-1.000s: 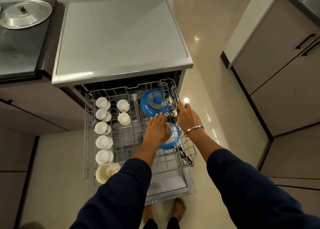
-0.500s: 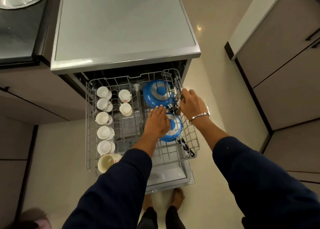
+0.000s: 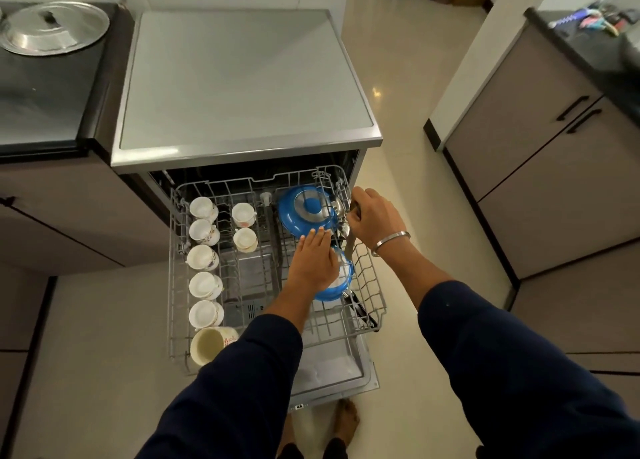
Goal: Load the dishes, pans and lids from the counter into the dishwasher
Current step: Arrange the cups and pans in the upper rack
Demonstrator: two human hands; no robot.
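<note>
Crowding rack's (image 3: pixel 175 268) right edge: both hands, pans.

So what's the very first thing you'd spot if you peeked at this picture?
Two bright blue pans: the far blue pan and the near blue pan sit on the right of the pulled-out dishwasher rack. The left hand rests over the near one, and the right hand is at the rack's right edge. A row of white cups lines the left side.
</note>
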